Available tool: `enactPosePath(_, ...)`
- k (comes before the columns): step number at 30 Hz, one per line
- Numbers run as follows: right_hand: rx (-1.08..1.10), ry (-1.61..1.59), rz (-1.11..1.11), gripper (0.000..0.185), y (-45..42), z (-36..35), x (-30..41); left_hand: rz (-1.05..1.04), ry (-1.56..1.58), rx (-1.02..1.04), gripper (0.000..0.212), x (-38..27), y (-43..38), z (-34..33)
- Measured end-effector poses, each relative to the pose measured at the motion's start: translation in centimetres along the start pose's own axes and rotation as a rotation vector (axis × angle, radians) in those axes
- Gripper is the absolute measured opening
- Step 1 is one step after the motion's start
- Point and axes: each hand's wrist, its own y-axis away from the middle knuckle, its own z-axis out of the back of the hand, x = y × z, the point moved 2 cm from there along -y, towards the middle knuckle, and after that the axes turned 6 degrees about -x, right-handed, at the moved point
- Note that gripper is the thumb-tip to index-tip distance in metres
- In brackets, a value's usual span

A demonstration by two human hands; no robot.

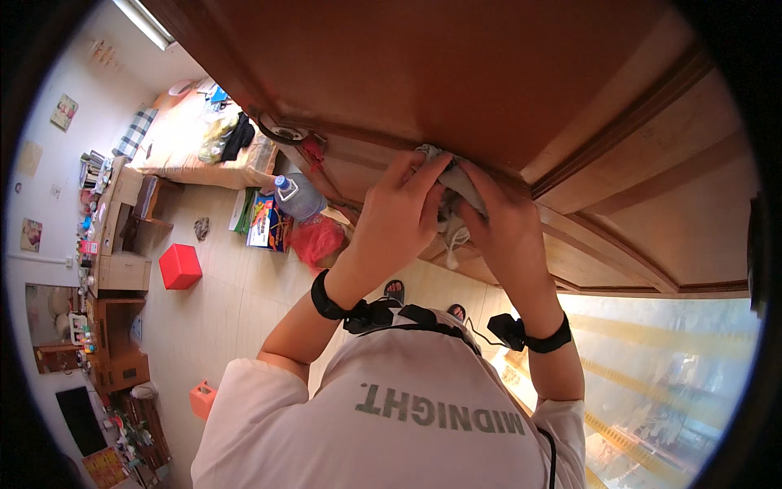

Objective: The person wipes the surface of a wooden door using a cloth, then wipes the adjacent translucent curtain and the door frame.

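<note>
Both hands are raised in front of a brown wooden door [476, 79] with raised moulding. My left hand [400, 211] and my right hand [504, 217] hold a crumpled grey cloth [461, 183] between them, close to the panel's moulding. The fingertips of both hands press into the cloth, and part of it is hidden behind them. A whitish knotted strand [453, 244] hangs below, between the hands. Up and to the left of the hands, a round metal door handle [287, 132] is fixed to the door, with a bit of red material [314, 151] beside it.
To the left on the tiled floor stand a large water bottle [299, 197], printed boxes [267, 225], a red plastic bag [317, 240] and a red stool [180, 266]. Beyond are a bed [189, 162] and a cluttered desk [125, 272]. A translucent curtain [666, 373] hangs at right.
</note>
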Motion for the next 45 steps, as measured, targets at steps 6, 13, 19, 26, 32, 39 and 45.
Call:
enactPosePath(6, 0.192, -0.050, -0.102, 0.051, -2.8, -3.8, 3.4, -0.032, -0.156, -0.128, 0.041, 2.4, -0.9, 4.1)
enactPosePath(13, 0.241, -0.051, 0.047, 0.042, -7.7, -12.6, 9.2, -0.083, -0.397, -0.337, 0.041, 7.8, -2.7, 11.5)
enactPosePath(19, 0.235, -0.050, 0.074, 0.034, -10.2, -15.0, 11.6, -0.030, -0.478, -0.290, 0.038, 9.7, -3.2, 14.1)
enactPosePath(26, 0.379, -0.088, 0.018, 0.033, -11.0, -14.4, 11.2, 0.091, -0.660, -0.060, 0.037, 8.7, -4.3, 15.2)
enactPosePath(32, 0.358, 0.018, 0.014, 0.040, -9.8, -14.0, 10.8, -0.007, -0.591, -0.073, 0.038, 9.1, -4.0, 14.5)
enactPosePath(39, 0.368, 0.094, -0.025, 0.060, -6.8, -11.8, 8.6, -0.116, -0.513, -0.099, 0.038, 7.5, -2.3, 11.3)
enactPosePath(45, 0.237, 0.032, -0.060, 0.069, -3.9, -9.5, 5.7, -0.069, -0.348, -0.061, 0.041, 5.8, -1.5, 7.8)
